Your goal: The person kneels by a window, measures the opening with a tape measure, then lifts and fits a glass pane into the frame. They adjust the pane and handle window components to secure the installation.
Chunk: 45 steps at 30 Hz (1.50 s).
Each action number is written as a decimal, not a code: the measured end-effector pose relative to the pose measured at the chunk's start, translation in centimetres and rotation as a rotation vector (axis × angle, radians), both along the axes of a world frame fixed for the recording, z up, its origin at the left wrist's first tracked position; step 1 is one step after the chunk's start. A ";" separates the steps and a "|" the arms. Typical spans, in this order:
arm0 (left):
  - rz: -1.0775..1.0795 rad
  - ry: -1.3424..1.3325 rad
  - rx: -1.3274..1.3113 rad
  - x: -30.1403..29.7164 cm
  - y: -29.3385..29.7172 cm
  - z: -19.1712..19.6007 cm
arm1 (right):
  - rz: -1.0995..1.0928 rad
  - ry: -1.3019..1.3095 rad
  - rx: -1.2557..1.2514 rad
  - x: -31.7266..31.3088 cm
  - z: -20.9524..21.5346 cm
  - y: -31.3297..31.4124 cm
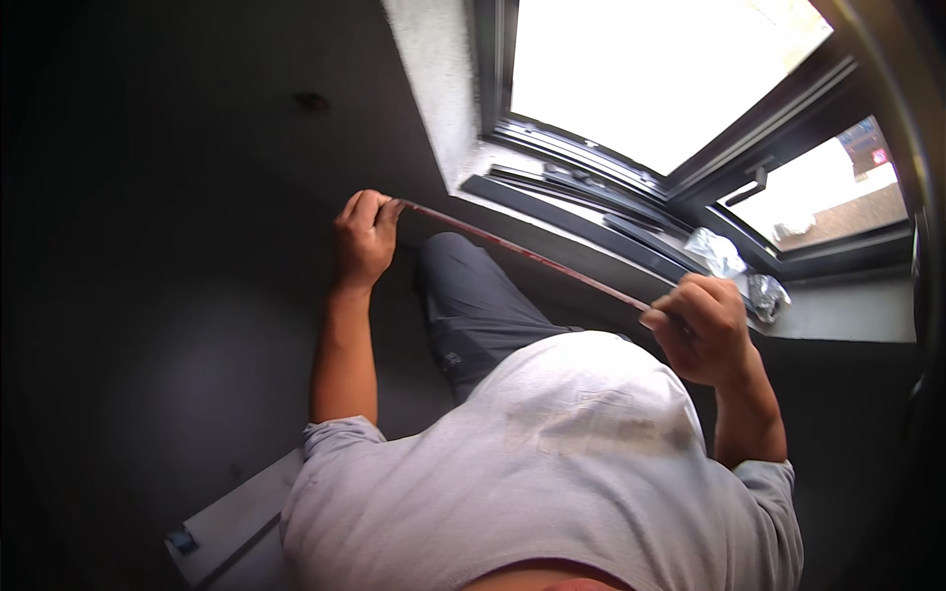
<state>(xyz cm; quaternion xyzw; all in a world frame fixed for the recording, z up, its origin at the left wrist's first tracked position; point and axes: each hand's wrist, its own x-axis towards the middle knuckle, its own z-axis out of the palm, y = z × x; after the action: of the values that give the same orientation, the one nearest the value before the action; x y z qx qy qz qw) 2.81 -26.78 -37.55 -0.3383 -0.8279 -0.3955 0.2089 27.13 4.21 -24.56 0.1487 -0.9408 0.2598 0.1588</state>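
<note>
A long, thin strip [532,256], reddish with paler patches, stretches nearly straight in front of my body. Its far left end is pinched between the thumb and fingers of my left hand [365,234]. At the other end my right hand [702,327] is closed around it, lower and nearer the window. Whether it is a tape or a rigid strip, I cannot tell. The right fingers hide that end. Between the hands, the strip passes above my knee and in front of the window sill [847,310].
Dark-framed window panes [670,192] rise at the upper right, one with a handle [749,187]. Dark strips [591,222] and crumpled clear plastic [714,253] lie along the sill. A pale board [236,522] is at the lower left, near a dark wall.
</note>
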 end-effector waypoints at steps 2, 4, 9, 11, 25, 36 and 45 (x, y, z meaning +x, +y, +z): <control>0.019 0.009 0.014 -0.7 -0.5 0.6 | -0.013 0.011 0.045 0.4 0.6 -0.2; 0.042 -0.004 0.019 -1.7 -1.4 0.0 | -0.030 0.026 0.092 0.7 1.5 0.2; 0.083 0.022 0.000 -4.6 -4.4 -2.6 | -0.125 0.012 0.201 2.6 2.3 2.0; 0.126 -0.013 -0.017 -5.7 -5.9 -3.4 | -0.166 0.050 0.231 3.4 2.8 3.2; 0.506 -0.188 -0.154 -11.5 -20.3 -7.7 | -0.712 0.111 0.441 14.3 6.2 19.3; 0.694 -0.188 -0.335 -14.0 -27.4 -8.3 | -1.063 0.157 0.696 27.9 4.8 35.9; 0.981 -0.305 -0.597 -13.7 -32.7 -6.2 | -1.536 0.126 0.743 39.1 3.3 44.9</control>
<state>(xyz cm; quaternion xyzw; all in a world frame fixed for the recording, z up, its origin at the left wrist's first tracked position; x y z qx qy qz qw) -10.90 -59.47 -43.72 0.1005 -0.9837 -0.0470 0.1418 66.26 49.13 -21.29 -0.4735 -0.7944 -0.2538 0.2836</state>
